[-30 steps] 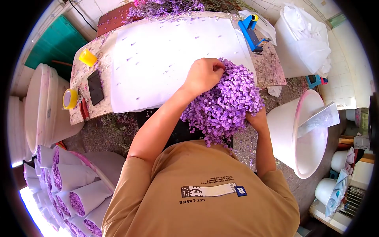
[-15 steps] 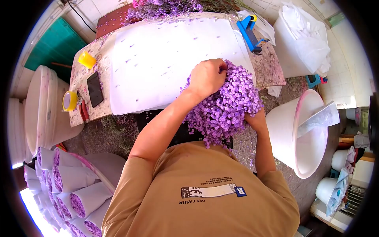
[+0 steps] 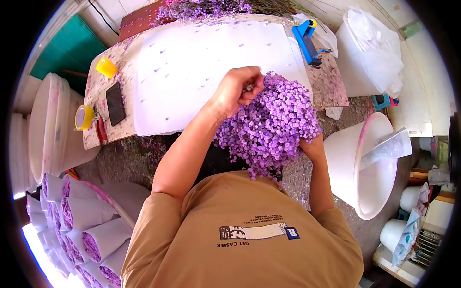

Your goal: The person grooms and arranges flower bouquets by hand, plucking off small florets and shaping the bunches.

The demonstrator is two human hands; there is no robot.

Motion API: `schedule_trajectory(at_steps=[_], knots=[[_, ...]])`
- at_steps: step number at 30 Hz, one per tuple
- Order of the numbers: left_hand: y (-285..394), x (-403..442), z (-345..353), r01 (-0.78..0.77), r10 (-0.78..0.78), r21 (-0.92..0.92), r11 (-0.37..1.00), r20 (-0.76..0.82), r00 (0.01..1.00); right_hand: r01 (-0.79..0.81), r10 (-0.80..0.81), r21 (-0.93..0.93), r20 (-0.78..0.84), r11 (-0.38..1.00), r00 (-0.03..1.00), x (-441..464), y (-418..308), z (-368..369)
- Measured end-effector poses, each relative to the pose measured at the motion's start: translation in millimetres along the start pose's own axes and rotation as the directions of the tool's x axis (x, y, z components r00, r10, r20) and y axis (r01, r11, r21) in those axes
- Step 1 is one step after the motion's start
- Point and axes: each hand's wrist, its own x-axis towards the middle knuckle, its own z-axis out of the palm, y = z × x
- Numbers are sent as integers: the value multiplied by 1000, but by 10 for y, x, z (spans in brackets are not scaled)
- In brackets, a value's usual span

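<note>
1. Purple flower bunch (image 3: 283, 120), at the near right of the table (image 3: 332, 86): probably light, springy; best held by its stems.
2. Right hand (image 3: 313, 146): under the blooms, fingers hidden, grip unclear.
3. Left hand (image 3: 238, 91): fingers curled nearly closed, contents uncertain.
4. Florets (image 3: 261, 168): likely fragile.

The tan shirt (image 3: 245, 257) reads, upside down, what looks like "GET CASIER", with smaller print (image 3: 250, 219) unclear.
</note>
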Motion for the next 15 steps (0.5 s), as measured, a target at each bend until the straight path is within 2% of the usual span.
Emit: schedule_trajectory(at_steps=[1,2,3,4,5,6,8,12,14,15], knots=[[19,-12,5,50,-49,129,990,-11,999,-3,3,-7,1,1000,1000,-1,9,-2],[-31,21,5,50,-49,128,991,-12,999,-7,7,-15,1,1000,1000,-11,11,-1],[-128,92,6,-50,90,460,887,-66,994,-8,8,-15,1,1000,1000,-22,9,4],[-182,138,9,-111,237,739,664,-67,969,-70,71,54,-6,996,997,-28,-14,10],[-200,168,-24,-96,261,841,532,-55,964,-130,132,122,-11,984,991,-35,-31,12],[-223,203,-46,-99,262,841,532,-53,964,-129,132,120,-13,984,991,-42,-34,12],[-224,248,-47,-66,314,944,325,-42,949,-122,126,84,-42,989,991,-44,-18,12],[-146,230,-7,-30,230,960,278,-36,973,-45,45,-25,-16,999,999,-50,78,0],[-127,235,-6,-32,190,987,155,2,982,-41,41,-52,-8,998,999,-35,57,-7],[-132,236,3,-31,189,988,154,1,982,-35,35,-82,-1,996,999,-29,39,-13]])
